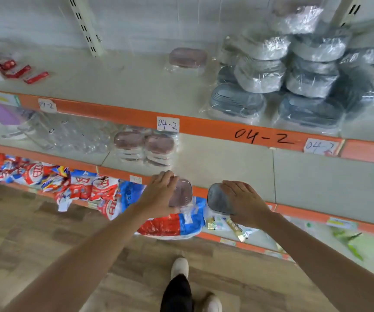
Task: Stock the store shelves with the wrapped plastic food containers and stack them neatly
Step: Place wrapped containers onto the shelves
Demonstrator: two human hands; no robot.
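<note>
The middle shelf bears two stacks of pink-lidded containers towards its left. At its front edge, the left hand grasps a wrapped pink-lidded container, lid facing right, and the right hand grasps a wrapped blue-grey container on edge, just left of its palm.

store shelving, pale boards with orange front strips, runs 9 to 3 o'clock; slotted upright at 11 against white back panel; wood-look plank floor from 6 to 8; even, soft light
</note>
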